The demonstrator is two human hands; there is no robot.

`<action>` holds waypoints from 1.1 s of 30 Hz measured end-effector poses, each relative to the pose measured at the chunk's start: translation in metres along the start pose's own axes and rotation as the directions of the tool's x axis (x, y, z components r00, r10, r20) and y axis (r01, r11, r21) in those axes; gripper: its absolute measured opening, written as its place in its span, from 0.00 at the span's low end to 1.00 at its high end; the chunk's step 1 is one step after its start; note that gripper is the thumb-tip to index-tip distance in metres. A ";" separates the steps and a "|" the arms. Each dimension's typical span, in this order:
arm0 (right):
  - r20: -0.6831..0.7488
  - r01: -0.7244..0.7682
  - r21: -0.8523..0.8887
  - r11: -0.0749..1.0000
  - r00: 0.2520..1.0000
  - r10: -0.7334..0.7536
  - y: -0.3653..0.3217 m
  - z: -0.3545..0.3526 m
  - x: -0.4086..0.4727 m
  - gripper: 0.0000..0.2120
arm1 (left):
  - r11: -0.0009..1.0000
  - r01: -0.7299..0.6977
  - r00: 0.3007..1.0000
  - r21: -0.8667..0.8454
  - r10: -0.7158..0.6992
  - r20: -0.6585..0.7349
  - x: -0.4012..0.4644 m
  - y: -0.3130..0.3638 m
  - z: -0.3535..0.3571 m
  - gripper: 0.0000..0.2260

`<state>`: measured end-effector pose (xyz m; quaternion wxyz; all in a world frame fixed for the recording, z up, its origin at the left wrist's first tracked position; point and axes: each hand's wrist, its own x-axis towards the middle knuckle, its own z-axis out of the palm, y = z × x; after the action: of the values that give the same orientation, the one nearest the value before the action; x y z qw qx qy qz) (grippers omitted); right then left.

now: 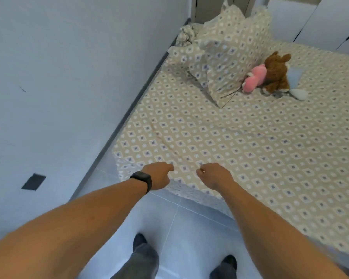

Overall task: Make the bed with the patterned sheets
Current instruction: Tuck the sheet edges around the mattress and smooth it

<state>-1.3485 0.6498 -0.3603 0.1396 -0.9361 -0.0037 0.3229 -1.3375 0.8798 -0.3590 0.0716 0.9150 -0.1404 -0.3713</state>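
1. L hand [158, 176]: fingers curled, tips pinching the patterned sheet [240, 150] at the bed's near corner, just by the foot edge. Black smartwatch [142, 179] on the wrist.
2. R hand [214, 176]: fingers curled down into the same sheet, gripping a fold beside the L hand; small gap of fabric btwn the two. Ring [203, 171] on one finger.
3. Sheet: beige w/ purple diamonds & white dots, spread over the whole mattress; drapes over the near corner and foot edge. Long crease runs from the hands up toward the pillows; softer wrinkles fan out to the right.
4. Two pillows [230, 57] in matching fabric at the head end, near the wall-side edge; one lies flat, the other leans tilted over it.
5. Crumpled cloth [186, 35], same sort of print, in the far corner against the wall.
6. Plush toys mid-bed near the head end, touching each other: pink plush [254, 77] against the pillow, brown plush [276, 73] next, pale blue plush [295, 81] on the right.
7. Bed's long left edge runs close along the white wall [58, 77]; dark plate [33, 181] low on it.
8. Tiled floor [189, 228] below; person's two dark shoes and grey trouser legs at the foot of the bed.
9. White cabinet doors [320, 21] behind the head end.
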 end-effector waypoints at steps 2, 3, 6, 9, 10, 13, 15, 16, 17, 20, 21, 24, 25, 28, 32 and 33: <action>0.026 0.026 0.066 0.997 0.999 -0.028 -0.040 0.013 -0.001 0.19 | 0.999 0.042 0.998 0.028 -0.043 0.040 -0.014 -0.044 0.003 0.22; 0.063 0.025 0.073 0.997 0.998 -0.030 -0.056 0.019 -0.002 0.20 | 0.997 0.052 0.996 0.056 -0.056 0.064 -0.017 -0.063 0.006 0.21; 0.124 0.039 0.066 0.997 0.991 -0.047 -0.085 0.034 0.020 0.19 | 0.995 0.032 0.995 0.089 -0.040 0.091 -0.007 -0.101 -0.002 0.20; 0.166 -0.020 0.017 1.000 0.986 0.016 -0.094 0.040 0.058 0.19 | 0.994 -0.040 0.997 0.106 0.032 0.075 0.021 -0.119 -0.014 0.19; 0.174 -0.046 0.029 0.998 0.984 0.041 -0.102 0.052 0.072 0.18 | 0.995 -0.063 0.995 0.081 0.056 0.086 0.024 -0.130 -0.011 0.18; 0.079 -0.167 0.088 0.982 0.984 0.160 -0.117 0.061 0.089 0.11 | 0.992 -0.123 0.992 0.001 0.123 0.017 0.044 -0.148 -0.016 0.17; 0.049 -0.218 0.123 0.968 0.976 0.213 -0.133 0.066 0.088 0.13 | 0.983 -0.184 0.982 0.024 0.183 0.043 0.051 -0.161 -0.017 0.16; 0.041 -0.239 0.133 0.962 0.971 0.236 -0.139 0.071 0.089 0.14 | 0.974 -0.221 0.974 0.051 0.217 0.066 0.056 -0.171 -0.014 0.16; 0.025 -0.262 0.144 0.954 0.965 0.261 -0.146 0.078 0.091 0.15 | 0.962 -0.260 0.963 0.081 0.252 0.090 0.064 -0.184 -0.013 0.16; -0.030 -0.350 0.243 0.905 0.929 0.368 -0.169 0.096 0.094 0.17 | 0.921 -0.330 0.937 0.205 0.294 0.188 0.083 -0.223 -0.012 0.16; -0.020 -0.378 0.263 0.887 0.917 0.397 -0.179 0.104 0.092 0.17 | 0.907 -0.345 0.928 0.242 0.292 0.231 0.086 -0.238 -0.009 0.16; -0.002 -0.443 0.331 0.833 0.882 0.471 -0.212 0.131 0.087 0.18 | 0.891 -0.362 0.917 0.274 0.288 0.275 0.089 -0.276 -0.004 0.17; -0.002 -0.444 0.346 0.826 0.880 0.474 -0.228 0.136 0.085 0.18 | 0.881 -0.371 0.915 0.293 0.292 0.279 0.089 -0.288 -0.007 0.17; -0.002 -0.413 0.369 0.833 0.896 0.445 -0.255 0.149 0.082 0.18 | 0.861 -0.387 0.910 0.329 0.297 0.290 0.094 -0.302 -0.005 0.18; -0.138 -0.407 0.316 0.857 0.874 0.466 -0.239 0.173 0.108 0.18 | 0.800 -0.495 0.868 0.339 0.440 0.230 0.137 -0.289 0.011 0.17; -0.182 -0.405 0.298 0.864 0.865 0.468 -0.229 0.178 0.123 0.18 | 0.772 -0.524 0.851 0.358 0.473 0.227 0.155 -0.286 0.016 0.17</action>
<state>-1.3396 0.9282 -0.5084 0.1784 -0.9197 0.2680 0.2245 -1.1846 1.1033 -0.5398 -0.0333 0.8142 -0.4565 -0.3571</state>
